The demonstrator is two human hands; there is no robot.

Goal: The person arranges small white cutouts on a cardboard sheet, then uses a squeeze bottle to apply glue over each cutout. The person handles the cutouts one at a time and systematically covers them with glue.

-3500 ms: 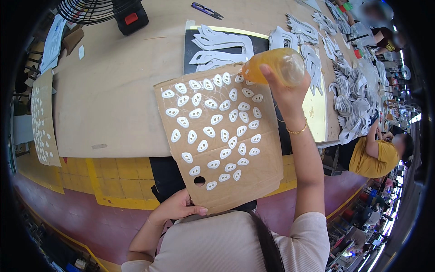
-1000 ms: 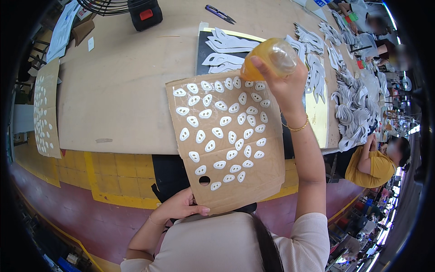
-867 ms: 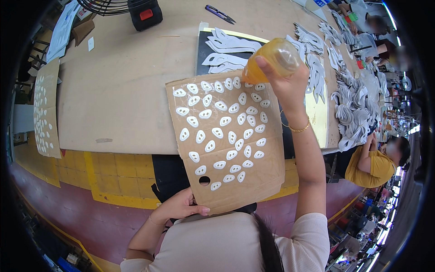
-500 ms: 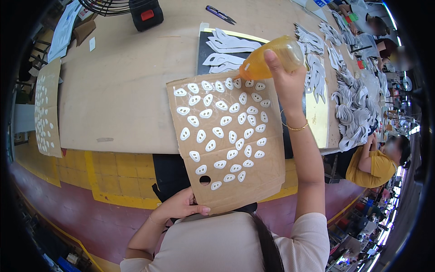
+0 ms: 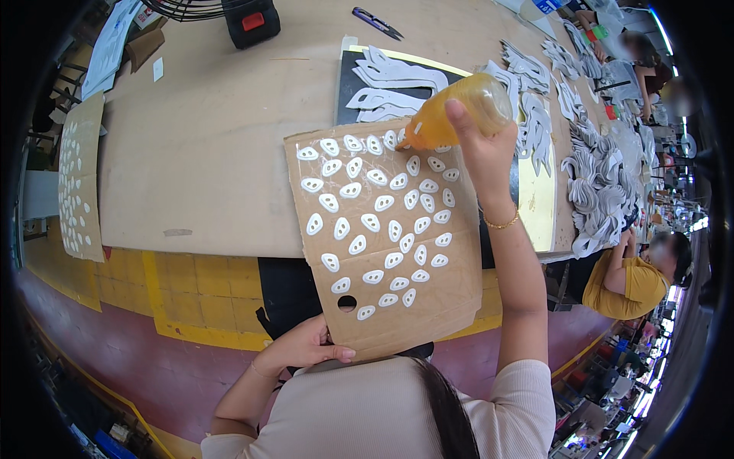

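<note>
"Dozens of small white pieces [image 5: 370, 222] sit on that cardboard sheet [image 5: 436, 298]. Where is it, exactly?"

"Between the two hands. The left hand [image 5: 310, 344] pinches its near edge, thumb on top, the other fingers mostly hidden. Past the right hand [image 5: 488, 145], grey cutouts [image 5: 413, 73] lie on a dark board [image 5: 345, 80], with a thicker grey heap [image 5: 600, 183] farther to that hand's right."

"Anything in the way?"

"The amber bottle [image 5: 440, 118]. The right hand grips it tilted, nozzle down over the sheet's far edge, covering part of that edge. I can't tell whether the tip touches. Well beyond both hands are dark purple snips [image 5: 377, 23] and a black fan base [image 5: 252, 21]; well left of the left hand, another cardboard sheet with pale pieces [image 5: 84, 153]."

"Materials?"

"Translucent bottle, clear at its raised end. Brown, creased cardboard, glossy toward the far end, with a round hole [image 5: 347, 304] just ahead of the left hand. Each white piece is a rounded wedge with two openings."

"And the room?"

"Smooth tan table [image 5: 199, 153] ahead of the left hand, yellow and maroon floor [image 5: 191, 367] beside it; a co-worker in mustard [image 5: 623, 287] right of the right forearm."
</note>
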